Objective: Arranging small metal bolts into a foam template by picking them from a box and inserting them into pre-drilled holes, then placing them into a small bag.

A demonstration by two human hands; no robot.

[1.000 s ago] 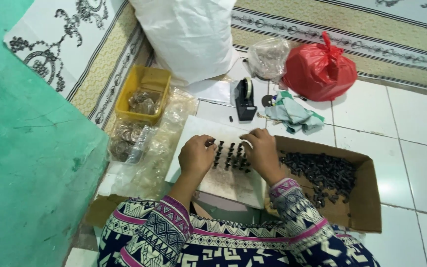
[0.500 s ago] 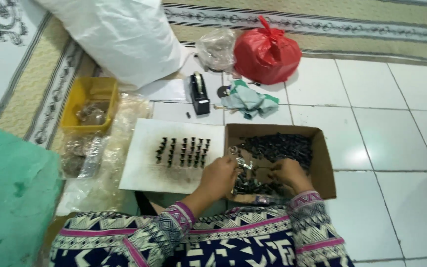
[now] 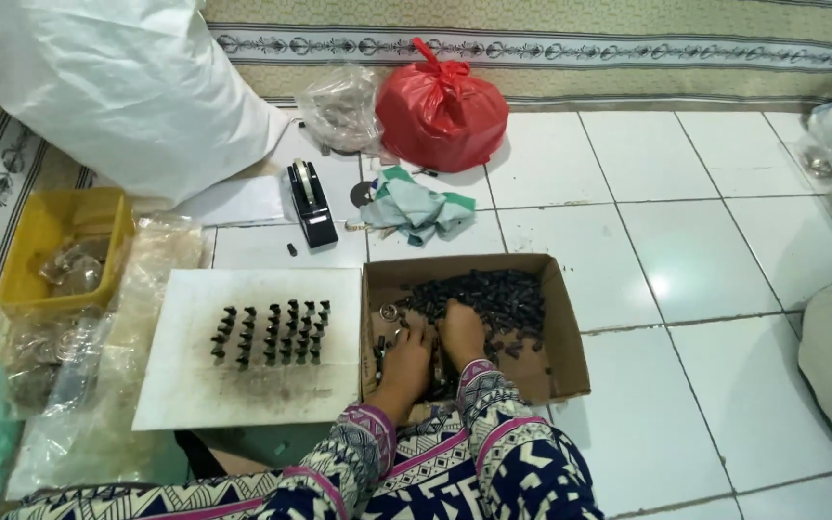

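Observation:
Both hands are down inside a shallow cardboard box [image 3: 566, 327] holding a heap of small black parts [image 3: 493, 294]. My left hand [image 3: 406, 354] rests palm down at the heap's near left edge, beside a few small metal rings [image 3: 389, 312]. My right hand [image 3: 461, 329] lies on the black parts, fingers spread into them. What the fingers grip is hidden. To the left lies a white board [image 3: 195, 385] with several small black parts standing in rows [image 3: 272, 335]. Patterned sleeves cover both forearms.
A yellow tray [image 3: 26, 246] and clear plastic bags [image 3: 69, 376] lie at the left. A large white sack [image 3: 117, 82], a black tape dispenser [image 3: 308, 200], a green-white cloth [image 3: 416, 207], a red bag [image 3: 440, 106] and a clear bag [image 3: 344, 106] sit behind on the tiled floor.
Both hands left the rows on the white board and moved right into the cardboard box. The view swung right, and the hands now sit deeper in the heap.

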